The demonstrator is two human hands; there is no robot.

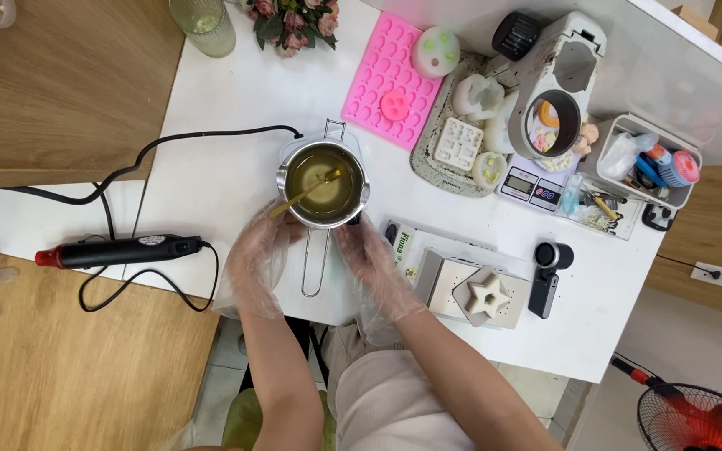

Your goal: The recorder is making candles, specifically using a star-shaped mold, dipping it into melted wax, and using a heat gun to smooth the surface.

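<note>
**Gloved hands at a metal melting pot**

Far left of the frame: a black heat gun [119, 250] with a red tip, lying on the white bench [227, 167], cord looping up and across. Left of centre: left hand [259, 255] in a thin clear glove, fingers curled at the near-left rim of the pot, seemingly pinching a yellow stirring stick [304, 194]; how firm the grip is cannot be told. Centre: small steel pot [322, 184] of yellowish liquid, wire handle pointing down-frame. Just right: right hand [371, 259], gloved, fingers loosely open against the pot's near-right side, holding nothing. Upper centre: pink mould tray [386, 79]. Lower right: white star-shaped mould [488, 294]. Further right: small digital scale [531, 185].
</note>
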